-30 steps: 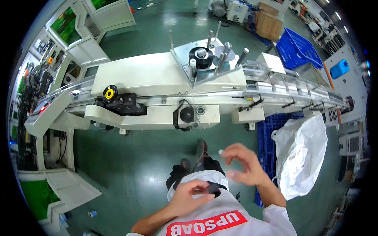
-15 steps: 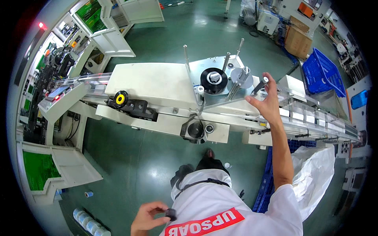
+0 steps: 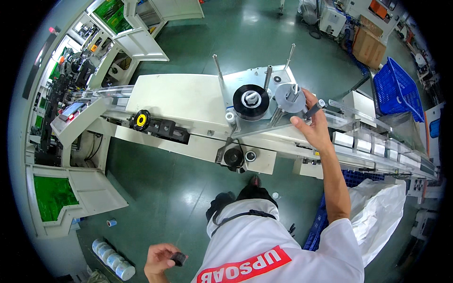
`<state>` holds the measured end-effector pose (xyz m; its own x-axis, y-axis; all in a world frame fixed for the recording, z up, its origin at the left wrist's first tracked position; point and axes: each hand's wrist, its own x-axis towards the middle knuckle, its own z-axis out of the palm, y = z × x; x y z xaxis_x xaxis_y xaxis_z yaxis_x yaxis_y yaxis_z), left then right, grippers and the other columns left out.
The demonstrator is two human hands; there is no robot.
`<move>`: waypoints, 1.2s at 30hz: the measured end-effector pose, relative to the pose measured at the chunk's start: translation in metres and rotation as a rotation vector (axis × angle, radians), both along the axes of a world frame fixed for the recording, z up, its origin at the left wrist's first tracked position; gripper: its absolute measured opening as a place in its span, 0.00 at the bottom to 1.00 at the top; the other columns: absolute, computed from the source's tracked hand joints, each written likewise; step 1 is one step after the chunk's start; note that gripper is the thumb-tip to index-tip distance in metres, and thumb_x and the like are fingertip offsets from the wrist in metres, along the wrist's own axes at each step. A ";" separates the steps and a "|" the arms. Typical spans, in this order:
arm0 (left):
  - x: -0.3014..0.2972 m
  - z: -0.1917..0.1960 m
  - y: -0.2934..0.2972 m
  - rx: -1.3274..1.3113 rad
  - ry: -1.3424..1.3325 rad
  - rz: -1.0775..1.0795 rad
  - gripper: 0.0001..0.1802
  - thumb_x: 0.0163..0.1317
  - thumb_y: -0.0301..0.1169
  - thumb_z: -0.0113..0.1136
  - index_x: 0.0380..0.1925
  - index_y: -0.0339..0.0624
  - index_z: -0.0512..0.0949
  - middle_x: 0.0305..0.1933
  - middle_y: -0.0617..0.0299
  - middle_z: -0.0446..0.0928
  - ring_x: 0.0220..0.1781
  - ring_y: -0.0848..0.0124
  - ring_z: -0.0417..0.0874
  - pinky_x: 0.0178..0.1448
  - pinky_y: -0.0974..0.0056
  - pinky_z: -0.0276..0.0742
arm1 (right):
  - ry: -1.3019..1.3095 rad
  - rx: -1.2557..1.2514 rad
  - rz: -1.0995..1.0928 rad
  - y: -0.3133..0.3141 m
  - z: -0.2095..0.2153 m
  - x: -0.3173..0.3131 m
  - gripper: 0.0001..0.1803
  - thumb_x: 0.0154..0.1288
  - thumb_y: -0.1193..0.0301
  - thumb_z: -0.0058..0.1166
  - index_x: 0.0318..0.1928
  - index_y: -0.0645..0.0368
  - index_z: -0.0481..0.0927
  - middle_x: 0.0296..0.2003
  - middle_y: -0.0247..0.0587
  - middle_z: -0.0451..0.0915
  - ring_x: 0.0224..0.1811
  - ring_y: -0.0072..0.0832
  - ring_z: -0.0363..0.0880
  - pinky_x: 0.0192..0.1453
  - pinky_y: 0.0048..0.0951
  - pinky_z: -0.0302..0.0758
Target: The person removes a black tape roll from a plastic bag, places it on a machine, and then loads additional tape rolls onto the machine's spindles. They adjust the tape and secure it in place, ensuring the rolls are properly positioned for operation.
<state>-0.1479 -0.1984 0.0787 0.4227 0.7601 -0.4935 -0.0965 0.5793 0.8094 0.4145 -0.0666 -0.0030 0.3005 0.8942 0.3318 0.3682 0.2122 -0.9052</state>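
Observation:
Down at the lower left, my left hand [image 3: 158,260] pinches a small dark knob-like piece [image 3: 178,258] between thumb and fingertips; its exact kind is unclear. My right hand [image 3: 315,126] reaches over the machine's metal plate [image 3: 257,126], thumb and fingers apart. It is at the right edge of a grey disc [image 3: 289,98] on a spindle; whether the fingers touch the disc I cannot tell. A grey roller post [image 3: 314,109] stands by the palm. Left of the disc, a black ribbon roll [image 3: 251,102] sits on another spindle.
A long cream machine housing [image 3: 174,101] runs across, with a yellow-centred handwheel [image 3: 141,120] on its near side. White boxes [image 3: 362,145] line the clear-sided conveyor at right. Also there are a blue basket [image 3: 398,89], a white sack [image 3: 377,212] and white rolls [image 3: 113,260] on the floor.
My right hand has shifted left from the roller post to the grey disc's edge. My left hand has moved left, away from my shirt, still pinching the dark piece.

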 end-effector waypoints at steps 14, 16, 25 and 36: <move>-0.021 -0.037 0.039 0.123 0.038 0.518 0.19 0.64 0.32 0.64 0.49 0.31 0.75 0.42 0.53 0.81 0.40 0.61 0.87 0.47 0.47 0.90 | -0.730 0.408 -0.039 -0.003 0.095 -0.014 0.42 0.51 0.54 0.72 0.64 0.57 0.71 0.66 0.55 0.69 0.69 0.55 0.66 0.72 0.48 0.64; -0.016 -0.028 0.052 0.191 0.035 0.590 0.16 0.67 0.33 0.62 0.50 0.36 0.74 0.40 0.57 0.80 0.40 0.64 0.86 0.45 0.52 0.90 | -0.712 0.305 0.034 0.011 0.112 -0.016 0.38 0.53 0.52 0.70 0.61 0.59 0.75 0.65 0.54 0.70 0.70 0.55 0.66 0.71 0.48 0.65; -0.017 0.009 0.186 0.397 0.158 0.692 0.11 0.72 0.36 0.57 0.47 0.42 0.76 0.38 0.63 0.79 0.37 0.72 0.83 0.36 0.63 0.88 | 0.394 -0.255 -0.066 0.082 0.055 0.044 0.39 0.68 0.53 0.57 0.74 0.57 0.63 0.72 0.47 0.64 0.72 0.43 0.64 0.76 0.46 0.55; 0.019 0.064 0.399 0.562 0.330 0.251 0.11 0.72 0.39 0.57 0.43 0.43 0.79 0.30 0.69 0.76 0.26 0.79 0.78 0.23 0.73 0.75 | 0.437 -0.309 0.038 0.072 0.017 0.031 0.30 0.70 0.66 0.57 0.70 0.60 0.70 0.67 0.41 0.71 0.68 0.30 0.67 0.70 0.30 0.64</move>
